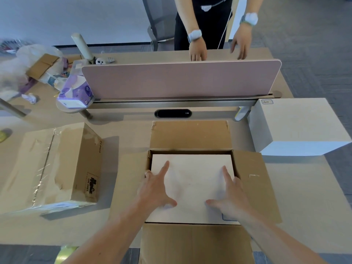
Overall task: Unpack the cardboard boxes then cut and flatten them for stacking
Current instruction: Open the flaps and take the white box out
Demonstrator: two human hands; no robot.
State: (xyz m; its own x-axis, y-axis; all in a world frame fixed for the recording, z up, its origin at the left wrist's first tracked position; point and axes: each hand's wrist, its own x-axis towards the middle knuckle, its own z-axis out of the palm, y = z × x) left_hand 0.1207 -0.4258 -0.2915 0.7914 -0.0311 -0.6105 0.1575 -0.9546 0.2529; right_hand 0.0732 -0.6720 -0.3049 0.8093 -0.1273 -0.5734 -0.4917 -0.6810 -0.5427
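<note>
DESK, MIDDAY LIGHT: A person leans over an open cardboard box (190,136) at the near middle of a desk (304,187), with its four flaps splayed outward. A white box (192,180) sits snugly inside, its top face showing. The left hand (155,189) and the right hand (233,195) both lie spread on that white top, fingers straight and thumbs pointing toward each other. Neither hand grips anything. The outer fingers of each hand reach the white box's side edges; whether they dip into the gap there cannot be told.

To the left, well apart, a second cardboard box (57,168) lies closed, its top sealed with shiny clear tape. To the right, near the open flap, a larger white carton (299,126) stands on the desk with a small label at its far corner. A pink divider (181,79) runs across the desk behind them, and a purple tissue pack (76,92) sits at its left end. Beyond it, another person (209,25) in black holds both hands low over the far side.
</note>
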